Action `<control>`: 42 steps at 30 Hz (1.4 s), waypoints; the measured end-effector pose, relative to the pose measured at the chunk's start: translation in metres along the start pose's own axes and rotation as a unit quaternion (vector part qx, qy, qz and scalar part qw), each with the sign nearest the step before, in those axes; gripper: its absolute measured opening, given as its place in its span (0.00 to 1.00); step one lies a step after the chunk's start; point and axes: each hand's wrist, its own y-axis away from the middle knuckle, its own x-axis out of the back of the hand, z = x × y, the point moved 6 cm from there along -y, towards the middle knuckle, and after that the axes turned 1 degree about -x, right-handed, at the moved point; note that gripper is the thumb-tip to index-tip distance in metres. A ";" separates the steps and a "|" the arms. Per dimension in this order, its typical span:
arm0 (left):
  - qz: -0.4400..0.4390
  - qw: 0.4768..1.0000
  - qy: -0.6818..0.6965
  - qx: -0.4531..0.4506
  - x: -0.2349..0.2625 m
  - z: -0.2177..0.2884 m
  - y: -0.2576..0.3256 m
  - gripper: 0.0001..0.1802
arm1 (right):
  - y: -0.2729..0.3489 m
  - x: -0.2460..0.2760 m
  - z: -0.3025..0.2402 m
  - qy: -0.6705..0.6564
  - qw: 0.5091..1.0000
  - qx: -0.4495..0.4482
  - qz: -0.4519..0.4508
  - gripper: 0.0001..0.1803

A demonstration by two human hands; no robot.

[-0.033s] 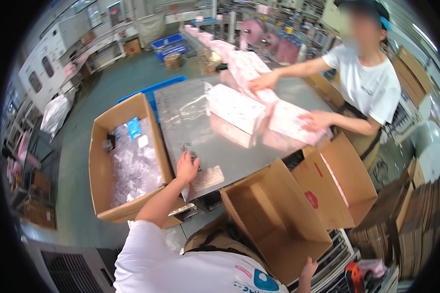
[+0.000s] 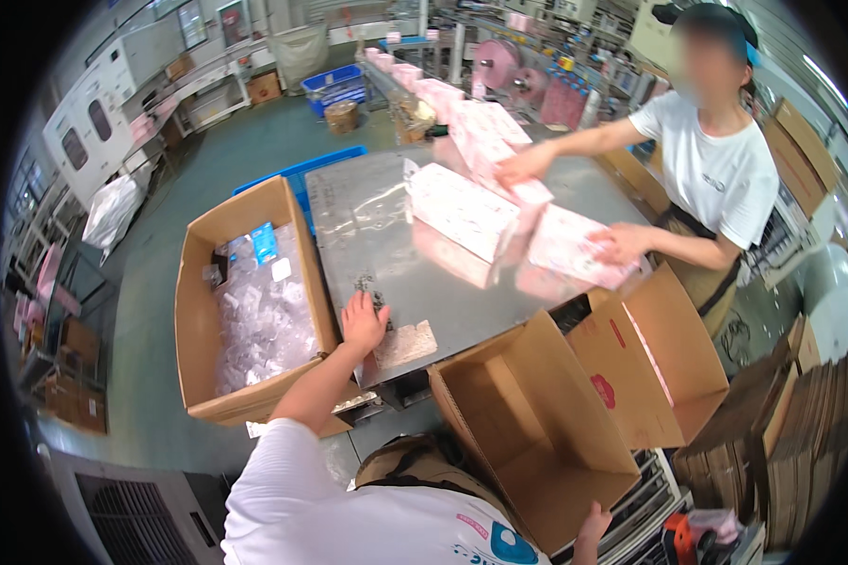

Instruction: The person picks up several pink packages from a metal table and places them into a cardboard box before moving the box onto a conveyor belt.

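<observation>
My left hand (image 2: 365, 322) rests flat on the metal table (image 2: 349, 226) near its front left corner, fingers spread and holding nothing. Beside it lies a worn, pale patch of board (image 2: 407, 345). At the lower right, my right hand (image 2: 592, 524) is closed on the near edge of an open, empty cardboard box (image 2: 499, 424); part of its fingers is hidden. Across the table, a co-worker has one hand (image 2: 528, 166) on a row of pink-and-white packs (image 2: 485, 141) and the other on a separate pack (image 2: 570, 243). Another long pack (image 2: 462, 209) lies nearer the table's middle.
A carton (image 2: 191, 311) of clear plastic wrap stands left of the table. Right of my box is another open carton (image 2: 622, 377). Flattened cardboard (image 2: 810, 443) is stacked at the far right. A conveyor (image 2: 386, 80) carrying pink packs leads to the table's back.
</observation>
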 end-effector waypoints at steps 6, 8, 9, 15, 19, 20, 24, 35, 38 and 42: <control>0.003 0.996 -0.084 0.013 -0.010 0.012 0.014 0.37 | 0.007 0.012 -0.004 0.067 0.995 -0.070 -0.023 0.34; 0.010 0.997 -0.081 0.004 -0.004 0.018 0.007 0.37 | 0.005 0.014 -0.001 0.064 0.995 -0.067 0.030 0.28; 0.012 0.997 -0.076 0.002 -0.003 0.021 0.007 0.37 | -0.008 0.020 0.020 0.014 0.997 -0.063 0.048 0.22; 0.001 0.997 -0.082 0.006 -0.001 0.027 0.004 0.37 | -0.022 0.022 0.038 -0.038 0.998 -0.031 0.044 0.17; 0.002 0.994 -0.105 0.012 -0.001 0.020 0.003 0.37 | -0.003 0.003 -0.004 -0.041 0.998 -0.007 0.042 0.17; 0.014 0.994 -0.106 0.006 -0.005 0.016 0.003 0.37 | 0.000 0.002 -0.009 -0.022 0.998 -0.023 0.051 0.17; 0.033 0.994 -0.103 -0.010 -0.008 0.017 0.003 0.35 | -0.007 0.010 0.017 -0.063 0.997 -0.027 0.040 0.17; 0.017 0.994 -0.104 -0.009 -0.006 0.016 0.004 0.35 | 0.009 0.004 -0.007 0.044 0.991 -0.115 0.061 0.19; 0.013 0.995 -0.099 -0.013 -0.006 0.018 0.003 0.35 | 0.005 0.007 -0.004 0.042 0.990 -0.126 0.040 0.21; 0.013 0.996 -0.085 -0.014 -0.009 0.017 0.002 0.36 | 0.004 0.008 -0.004 0.070 0.987 -0.136 0.049 0.23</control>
